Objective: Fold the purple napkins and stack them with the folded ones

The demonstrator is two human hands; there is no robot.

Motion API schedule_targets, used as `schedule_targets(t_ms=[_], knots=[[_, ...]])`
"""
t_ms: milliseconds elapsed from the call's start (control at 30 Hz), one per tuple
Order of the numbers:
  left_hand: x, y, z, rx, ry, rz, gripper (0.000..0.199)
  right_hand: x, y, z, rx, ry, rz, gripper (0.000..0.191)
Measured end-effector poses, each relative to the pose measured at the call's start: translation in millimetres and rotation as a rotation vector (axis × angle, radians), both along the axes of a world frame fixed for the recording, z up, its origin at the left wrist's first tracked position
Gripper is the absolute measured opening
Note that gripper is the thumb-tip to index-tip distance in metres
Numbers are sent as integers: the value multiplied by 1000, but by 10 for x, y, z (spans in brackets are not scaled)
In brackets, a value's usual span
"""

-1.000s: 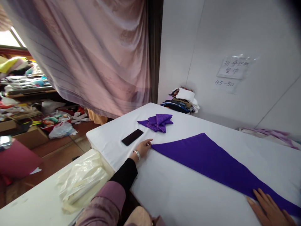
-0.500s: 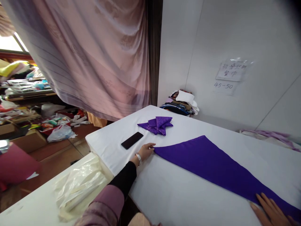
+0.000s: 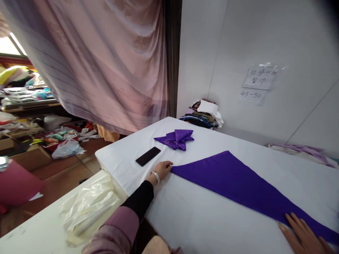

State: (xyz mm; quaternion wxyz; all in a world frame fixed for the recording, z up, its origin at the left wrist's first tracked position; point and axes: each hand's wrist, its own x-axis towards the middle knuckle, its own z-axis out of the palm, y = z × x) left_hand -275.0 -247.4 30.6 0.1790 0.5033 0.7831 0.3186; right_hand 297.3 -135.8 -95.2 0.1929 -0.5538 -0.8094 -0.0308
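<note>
A purple cloth (image 3: 227,180) lies spread in a long folded shape across the white-covered table (image 3: 206,218), its peak pointing to the far side. At its left tip, my left hand (image 3: 163,170) has its fingers pinched together on the corner. My right hand (image 3: 304,234) rests with fingers spread on the lower edge near the right end, partly cut off by the frame. Beyond my left hand sits a folded, patterned purple cloth (image 3: 178,139) with several points. A black phone (image 3: 148,156) lies flat to the left of that folded cloth.
A clear plastic bag (image 3: 90,204) lies on a lower white surface at the left. Piled fabrics (image 3: 203,113) stand by the wall behind the table. A pink curtain (image 3: 119,63) hangs at the back left, above a cluttered floor.
The view has shifted slightly. Both hands keep their places at the purple cloth, with no clear movement of the cloth itself.
</note>
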Motion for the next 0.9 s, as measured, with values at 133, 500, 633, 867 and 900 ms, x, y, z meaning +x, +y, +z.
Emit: schedule_targets(t_ms=[133,500,633,867,900], knots=[[25,-7,-3,-23,101,9,26,-34,7,42,-37,-39,-45,62],[-8,-70,9,-110,219,60,32,-12,3,24,-67,-122,-72,61],[-39,-46,22,-174,229,102,37,11,24,-22,-56,-150,-100,66],[-26,6,102,-197,303,111,38,-3,-20,13,-34,-229,33,58],[1,17,130,-179,328,102,39,-27,-29,39,-40,-225,12,59]])
